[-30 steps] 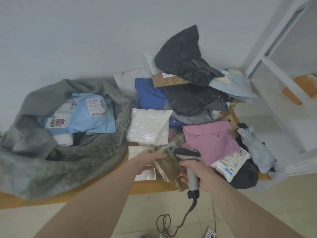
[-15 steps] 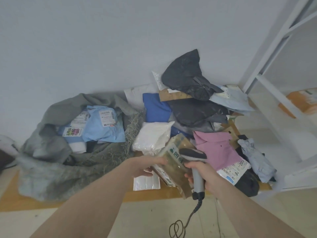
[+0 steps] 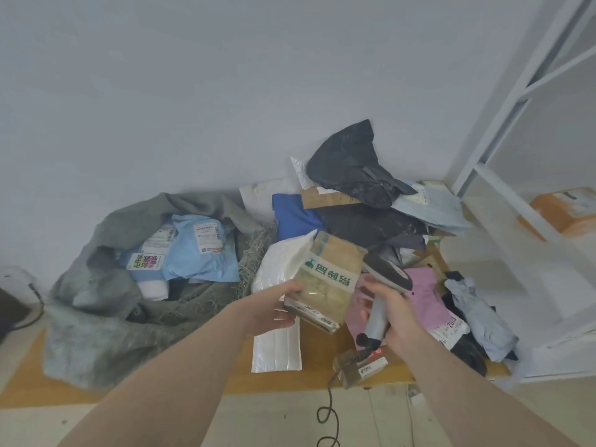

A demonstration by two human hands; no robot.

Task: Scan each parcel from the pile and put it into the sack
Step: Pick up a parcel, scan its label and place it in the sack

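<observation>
Brown-taped parcel (image 3: pixel 325 279) with green lettering is sitting mid-frame, lifted off the wooden bench (image 3: pixel 322 372), and the left hand (image 3: pixel 274 309) is gripping its lower left edge, fingers curled under. The right hand (image 3: pixel 392 312) is wrapping round the handle of a grey scanner (image 3: pixel 383 285), whose dark head is pointing at the parcel, just beside it. Grey sack (image 3: pixel 106 298) is lying open at left centre with blue parcels inside. The pile (image 3: pixel 371 221) is filling the centre right.
</observation>
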